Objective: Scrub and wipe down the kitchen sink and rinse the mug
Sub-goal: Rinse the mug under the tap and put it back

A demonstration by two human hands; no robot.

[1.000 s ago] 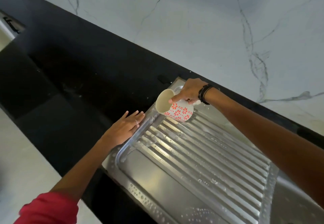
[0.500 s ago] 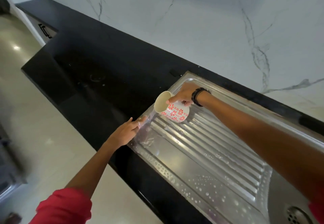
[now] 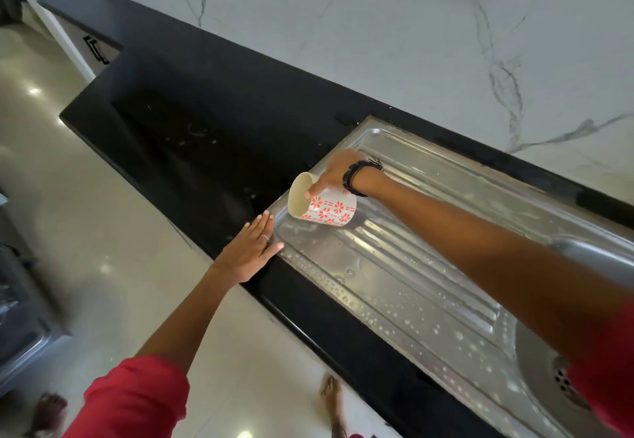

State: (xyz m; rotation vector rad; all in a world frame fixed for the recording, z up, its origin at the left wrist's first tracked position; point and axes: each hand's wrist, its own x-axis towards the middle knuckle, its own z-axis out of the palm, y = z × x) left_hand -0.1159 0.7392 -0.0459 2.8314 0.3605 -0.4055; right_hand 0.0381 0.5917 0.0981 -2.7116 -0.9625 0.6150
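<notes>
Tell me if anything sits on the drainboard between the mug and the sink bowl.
Nothing visible does. The right hand holds the mug tipped on its side over the far end of the drainboard, whose ridged surface shows only water drops toward the sink bowl. The person's own right forearm hides part of that stretch.

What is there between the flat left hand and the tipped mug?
In the head view, only bare wet steel: the corner of the sink's drainboard separates the left hand from the mug, which the right hand holds.
</notes>
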